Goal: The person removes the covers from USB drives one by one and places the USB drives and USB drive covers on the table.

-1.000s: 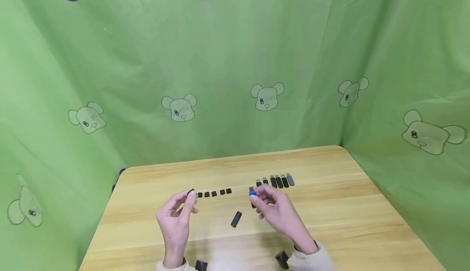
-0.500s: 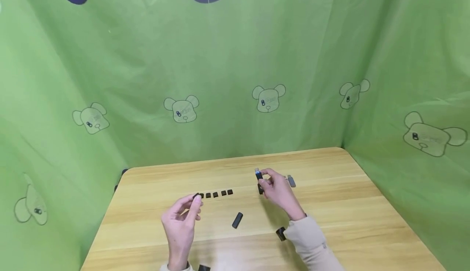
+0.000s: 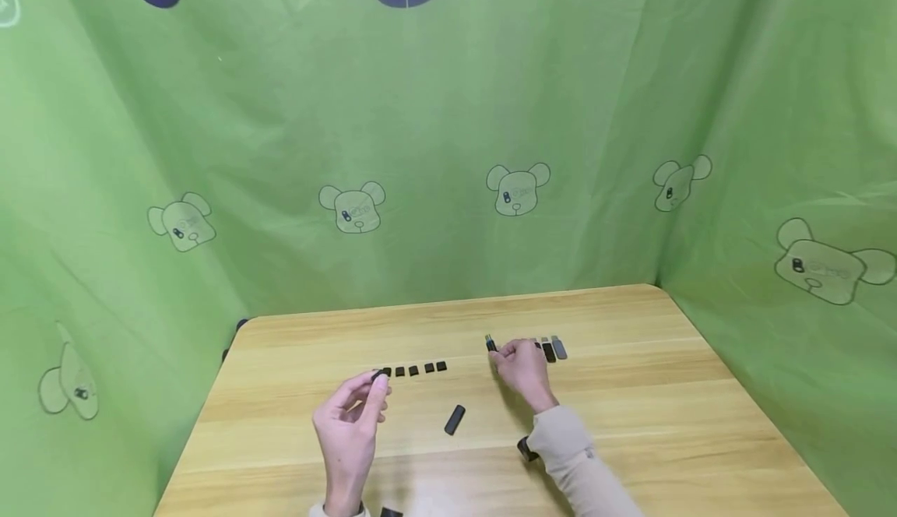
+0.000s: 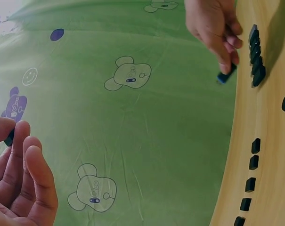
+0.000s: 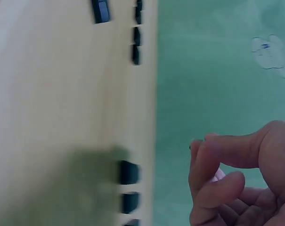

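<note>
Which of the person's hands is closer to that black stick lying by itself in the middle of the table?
Left, narrowly. The left hand is just left of the lone black stick; the right hand is farther back and to its right.

Four small black caps (image 3: pixel 413 370) in a row at bench centre, a fifth (image 3: pixel 379 375) pinched at 9 o'clock. One capped stick (image 3: pixel 454 419) lying alone at 6 o'clock. Two sticks (image 3: pixel 554 349) visible at 3 o'clock; rest hidden. One stick (image 3: pixel 490 342) held.
</note>
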Motion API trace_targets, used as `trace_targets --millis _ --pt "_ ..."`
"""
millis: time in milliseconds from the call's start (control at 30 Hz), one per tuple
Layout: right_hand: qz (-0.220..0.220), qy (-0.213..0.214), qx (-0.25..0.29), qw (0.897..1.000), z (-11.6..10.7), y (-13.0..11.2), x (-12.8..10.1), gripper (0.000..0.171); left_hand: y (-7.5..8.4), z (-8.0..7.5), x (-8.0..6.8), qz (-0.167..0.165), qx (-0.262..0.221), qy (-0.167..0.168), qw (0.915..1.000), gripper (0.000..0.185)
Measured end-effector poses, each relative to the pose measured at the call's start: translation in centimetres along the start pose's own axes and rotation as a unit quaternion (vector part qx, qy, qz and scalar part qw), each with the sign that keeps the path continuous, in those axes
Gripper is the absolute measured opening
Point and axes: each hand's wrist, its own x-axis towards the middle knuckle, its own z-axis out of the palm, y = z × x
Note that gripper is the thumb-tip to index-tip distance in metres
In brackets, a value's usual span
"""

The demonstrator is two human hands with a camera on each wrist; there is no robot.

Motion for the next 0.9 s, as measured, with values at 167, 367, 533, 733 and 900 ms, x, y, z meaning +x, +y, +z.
trace_targets --millis 167,367,533,733,900 --pt "0.028 0.002 -0.016 0.999 1.3 1.3 0.6 0.021 -0.1 0.2 -0.2 0.011 0.013 -0.004 0.9998 0.011" --pt "0.054 -0.001 -0.012 0.998 2.1 1.8 0.7 0.022 -0.2 0.4 -0.5 0.009 0.019 -0.005 0.9998 0.012" --pt "0.058 -0.011 -0.018 0.998 2.5 1.8 0.5 0.024 -0.2 0.6 -0.5 -0.003 0.028 -0.009 0.9996 0.016" --pt "0.085 -0.018 -0.025 0.996 2.6 1.7 0.3 0.043 -0.4 0.7 -0.7 -0.011 0.032 -0.016 0.9993 0.014" --pt "0.082 -0.016 -0.034 0.996 2.6 1.9 0.3 0.054 -0.7 0.8 -0.7 -0.002 0.032 -0.020 0.9993 0.015"
